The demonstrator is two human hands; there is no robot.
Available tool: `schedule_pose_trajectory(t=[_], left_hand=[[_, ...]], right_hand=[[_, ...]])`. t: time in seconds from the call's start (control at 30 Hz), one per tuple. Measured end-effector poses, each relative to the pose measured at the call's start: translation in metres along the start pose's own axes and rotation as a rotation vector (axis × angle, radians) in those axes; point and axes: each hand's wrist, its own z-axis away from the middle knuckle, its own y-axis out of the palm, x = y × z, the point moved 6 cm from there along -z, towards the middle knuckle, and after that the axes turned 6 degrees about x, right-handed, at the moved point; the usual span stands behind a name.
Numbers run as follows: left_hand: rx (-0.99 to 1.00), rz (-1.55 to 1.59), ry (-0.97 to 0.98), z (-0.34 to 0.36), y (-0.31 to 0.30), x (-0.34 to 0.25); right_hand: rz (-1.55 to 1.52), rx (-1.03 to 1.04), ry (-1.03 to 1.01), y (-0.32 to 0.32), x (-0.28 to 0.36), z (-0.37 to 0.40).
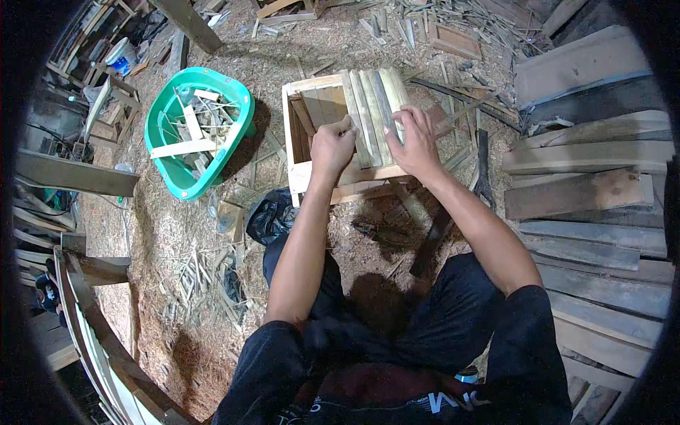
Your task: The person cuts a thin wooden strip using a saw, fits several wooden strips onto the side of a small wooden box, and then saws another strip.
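Slats (373,117) run front-to-back on the box (368,174), between the left hand (333,147), curled, its hold unclear, and the spread right hand (416,145).

Grn. tub (246,110), upper L of frame, holds wood scraps (192,123). Wht. bucket (122,54) w/ blue marking stands far upper L. Blk. plastic bag (268,218) lies L of ctr. Sm. rect. wood frame (455,42) lies upper R. Planks (563,201) line R side, roughly parallel.
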Motion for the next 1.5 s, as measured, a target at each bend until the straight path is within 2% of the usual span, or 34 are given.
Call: schedule_pose_trajectory(t=[0.17,0.27,0.47,0.57,0.67,0.77,0.87,0.97,1.07,1.17,1.2,1.3,1.33,1.43,1.5], left_hand=[[0.099,0.063,-0.01,-0.005,0.007,0.012],[0.151,0.101,0.097,-0.01,0.008,0.016],[0.442,0.146,0.038,0.013,-0.007,-0.022],[0.495,0.162,0.02,0.011,-0.005,-0.02],[0.454,0.301,0.086,0.008,0.002,-0.011],[0.356,0.148,0.116,0.008,-0.003,-0.015],[0.368,0.152,0.109,0.006,0.0,-0.008],[0.319,0.322,0.043,0.007,0.003,-0.006],[0.14,0.362,0.046,0.009,-0.006,-0.008],[0.173,0.259,0.108,0.015,-0.024,-0.022],[0.109,0.226,0.15,0.025,-0.034,-0.035],[0.101,0.201,0.372,0.031,-0.044,-0.032],[0.067,0.239,0.44,0.035,-0.049,-0.034],[0.069,0.327,0.275,0.04,-0.068,-0.031],[-0.073,0.492,0.262,0.043,-0.076,-0.031]], right_hand=[[-0.005,-0.012,-0.003,0.001,0.001,-0.001],[0.024,-0.016,-0.017,-0.001,0.002,-0.001],[0.045,-0.002,0.016,-0.001,0.002,-0.002],[0.037,-0.019,0.002,0.0,0.001,-0.002],[0.059,-0.02,0.016,0.002,0.0,-0.001],[0.052,-0.009,0.015,0.0,0.002,-0.002],[0.061,-0.018,0.005,0.0,0.002,-0.002],[0.025,0.0,0.011,0.001,0.0,-0.003],[-0.025,0.025,-0.005,0.005,-0.007,-0.004],[-0.105,-0.102,-0.038,-0.022,0.011,-0.01],[0.046,-0.101,-0.041,-0.032,0.016,-0.013],[0.215,-0.112,-0.244,-0.057,0.043,-0.023],[0.323,0.003,-0.249,-0.057,0.045,-0.021],[0.157,0.39,-0.067,-0.05,0.036,-0.015],[-0.074,0.521,0.123,-0.056,0.042,-0.009]])
